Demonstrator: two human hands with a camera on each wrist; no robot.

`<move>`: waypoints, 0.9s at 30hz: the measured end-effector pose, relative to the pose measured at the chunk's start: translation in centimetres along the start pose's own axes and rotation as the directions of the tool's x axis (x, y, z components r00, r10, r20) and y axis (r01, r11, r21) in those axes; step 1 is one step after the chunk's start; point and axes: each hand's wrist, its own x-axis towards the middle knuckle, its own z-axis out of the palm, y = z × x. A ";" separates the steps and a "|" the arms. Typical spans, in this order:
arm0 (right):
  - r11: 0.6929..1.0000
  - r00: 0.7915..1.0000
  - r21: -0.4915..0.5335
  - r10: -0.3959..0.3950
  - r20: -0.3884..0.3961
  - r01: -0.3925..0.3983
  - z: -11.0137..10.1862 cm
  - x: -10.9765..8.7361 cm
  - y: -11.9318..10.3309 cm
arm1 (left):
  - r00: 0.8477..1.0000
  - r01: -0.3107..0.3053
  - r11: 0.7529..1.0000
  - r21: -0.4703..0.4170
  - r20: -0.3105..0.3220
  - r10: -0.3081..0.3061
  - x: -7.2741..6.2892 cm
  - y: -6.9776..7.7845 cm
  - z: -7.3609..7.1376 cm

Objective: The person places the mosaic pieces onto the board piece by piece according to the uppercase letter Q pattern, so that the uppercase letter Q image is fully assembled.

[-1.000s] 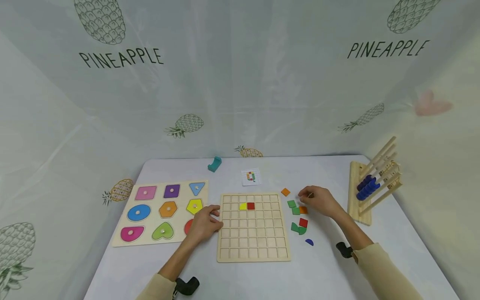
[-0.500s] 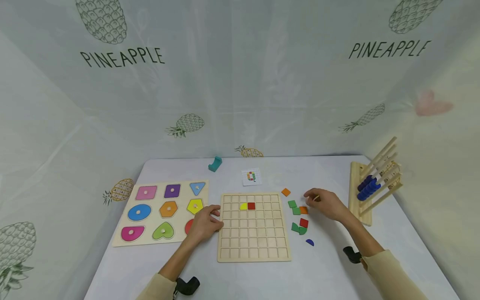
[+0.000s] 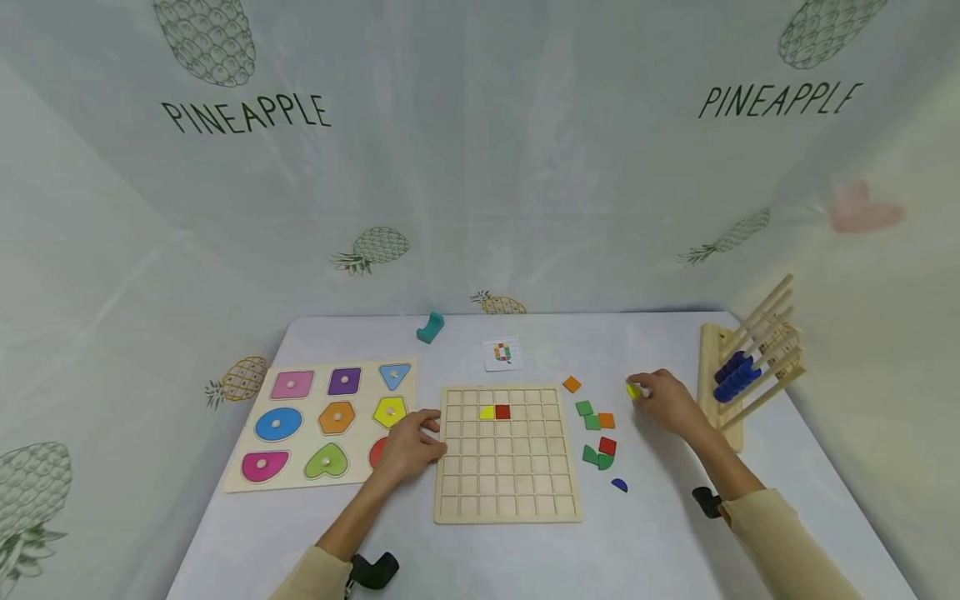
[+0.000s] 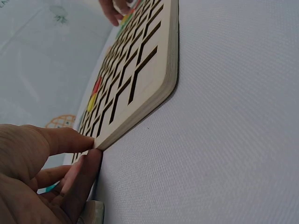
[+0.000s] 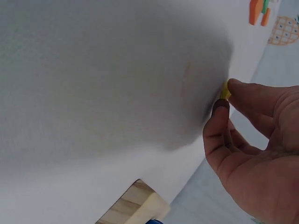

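Observation:
My left hand [image 3: 408, 448] rests at the left edge of a wooden grid board [image 3: 504, 512], its thumb and a finger touching the rim. One yellow piece [image 3: 487, 412] and one red square [image 3: 502, 412] sit side by side in an upper row of the grid. To the right of the board, my right hand [image 3: 663, 402] pinches a small yellow piece [image 3: 633, 390] between thumb and fingertip. In the right wrist view this yellow piece [image 5: 225, 90] is seen close over the white table, mostly covered by the fingertips.
Loose green, orange, red and blue pieces [image 3: 606, 447] lie between the board and my right hand. A pattern card [image 3: 502, 354] is behind the board, near a teal curved block [image 3: 430, 328]. A shape puzzle [image 3: 300, 450] lies left; a wooden bead abacus [image 3: 708, 375] stands right.
My right hand has moved right, away from the loose pieces, and turned so the yellow piece shows at its fingertips. The left hand and the board stay put.

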 end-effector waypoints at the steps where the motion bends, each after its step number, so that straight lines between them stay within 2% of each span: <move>1: 1.000 1.000 -0.009 -0.004 0.001 0.004 0.2 0.1 0.2 | 1.000 -0.002 1.000 0.001 0.003 0.002 0.0 0.0 0.0; 7: 0.999 0.999 -0.013 -0.033 -0.028 0.033 0.5 0.5 0.2 | 1.000 -0.011 1.000 0.010 0.000 0.011 0.0 -0.2 0.1; 17: 1.000 1.000 0.010 0.017 -0.002 -0.017 0.5 0.9 -0.4 | 1.000 -0.003 1.000 0.017 0.001 0.003 0.1 -0.2 0.1; 27: 0.997 0.997 0.072 0.034 0.075 -0.040 0.6 1.5 -1.7 | 1.000 0.002 1.000 0.020 -0.007 -0.002 0.1 -0.1 0.0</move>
